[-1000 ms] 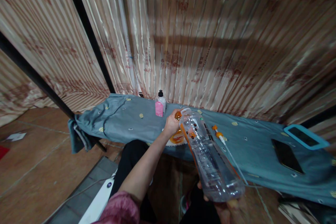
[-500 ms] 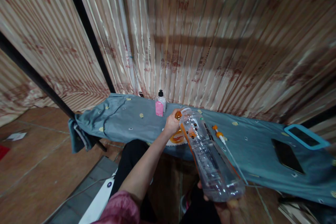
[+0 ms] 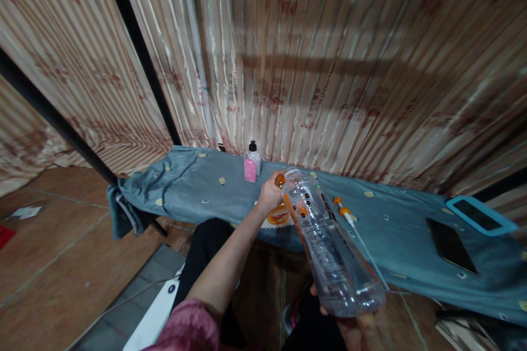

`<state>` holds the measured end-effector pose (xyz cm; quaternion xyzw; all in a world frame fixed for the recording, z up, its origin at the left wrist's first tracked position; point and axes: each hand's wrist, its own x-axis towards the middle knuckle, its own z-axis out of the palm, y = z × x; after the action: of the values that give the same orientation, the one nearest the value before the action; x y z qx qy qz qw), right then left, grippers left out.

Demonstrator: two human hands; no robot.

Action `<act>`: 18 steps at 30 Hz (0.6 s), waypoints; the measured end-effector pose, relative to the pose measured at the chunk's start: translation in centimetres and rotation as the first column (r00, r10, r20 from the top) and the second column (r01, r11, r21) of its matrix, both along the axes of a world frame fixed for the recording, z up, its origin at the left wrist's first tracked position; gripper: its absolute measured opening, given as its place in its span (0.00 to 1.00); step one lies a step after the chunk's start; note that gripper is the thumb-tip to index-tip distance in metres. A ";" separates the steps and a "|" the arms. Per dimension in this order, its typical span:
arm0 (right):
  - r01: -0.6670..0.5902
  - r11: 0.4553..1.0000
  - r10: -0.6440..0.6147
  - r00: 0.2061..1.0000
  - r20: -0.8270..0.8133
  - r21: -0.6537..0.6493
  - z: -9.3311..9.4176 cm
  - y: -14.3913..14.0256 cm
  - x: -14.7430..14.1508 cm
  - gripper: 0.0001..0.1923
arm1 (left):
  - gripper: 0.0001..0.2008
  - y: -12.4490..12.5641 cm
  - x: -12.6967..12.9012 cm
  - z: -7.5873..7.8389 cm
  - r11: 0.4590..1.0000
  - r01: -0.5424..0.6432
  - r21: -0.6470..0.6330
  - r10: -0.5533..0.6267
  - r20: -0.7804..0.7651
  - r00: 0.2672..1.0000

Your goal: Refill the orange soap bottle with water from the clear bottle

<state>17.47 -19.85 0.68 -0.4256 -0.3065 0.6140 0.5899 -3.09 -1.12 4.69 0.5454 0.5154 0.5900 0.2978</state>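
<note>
Bottle (image 3: 329, 247), clear plastic, large, with an orange label strip: we hold it by its base in our right hand (image 3: 362, 329) at the lower edge of view, the grip wrapped around the bottom and only partly visible. It tilts away from us, with its open neck over the near edge of the surface (image 3: 197, 186).

Orange cap (image 3: 280, 180): pinched in the fingers of our left hand (image 3: 269, 193), right at the bottle's mouth (whether cap and rim touch, we cannot tell). The left grip is closed on it.

Surface, covered by a grey-blue cloth with small gold motifs.

Small bottle (image 3: 252, 162), pink label, black top: upright near the far edge.

Syringe-like item (image 3: 343, 211) with orange parts: lying just right of the large bottle's neck.

Dark phone (image 3: 450, 244) and blue-framed device (image 3: 480, 214): lying flat at the right end.

Striped curtain (image 3: 308, 66): hanging behind.
</note>
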 end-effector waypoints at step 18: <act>-0.043 0.995 0.044 0.999 -0.009 0.093 3.3 0.6 -0.2 0.30 | 0.18 0.0 -0.1 0.0 1.000 0.021 -0.016 -0.021 0.016 1.000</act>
<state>17.26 -19.23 3.96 -0.3875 -0.3409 0.6141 0.5971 -3.17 -1.14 4.68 0.5438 0.5121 0.5868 0.3126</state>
